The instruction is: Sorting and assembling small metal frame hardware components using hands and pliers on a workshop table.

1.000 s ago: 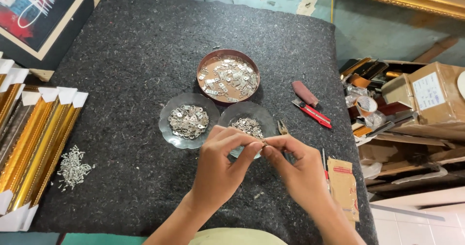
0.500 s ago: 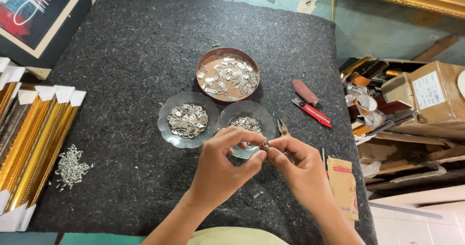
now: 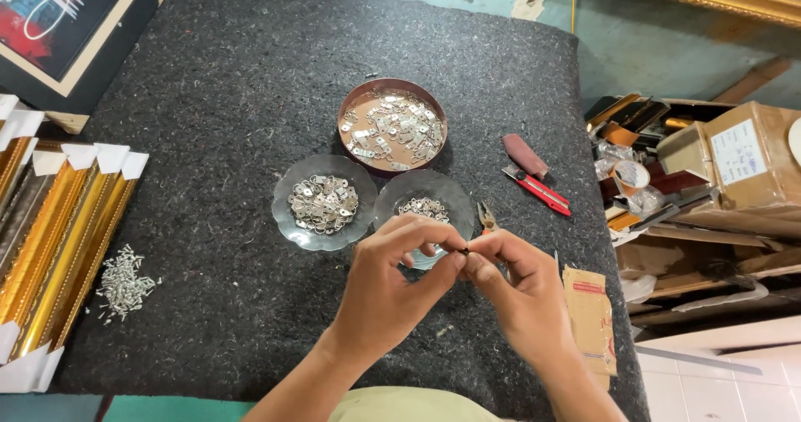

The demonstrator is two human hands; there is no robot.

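Two hands pinching one tiny metal piece above three dishes.

Left hand [image 3: 392, 284] and right hand [image 3: 521, 293] meet fingertip to fingertip, clamped on a small dark metal piece [image 3: 464, 250] over the near right glass dish [image 3: 424, 213]; beside it one more glass dish [image 3: 324, 202], one brown bowl [image 3: 392, 126], one red cutter [image 3: 536, 190], one screw pile [image 3: 125, 283]. Hands barely moved since half a second ago.

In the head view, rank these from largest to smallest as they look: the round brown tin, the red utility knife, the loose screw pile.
1. Round brown tin.
2. and 3. Red utility knife and loose screw pile: they look about alike, so no ranking.
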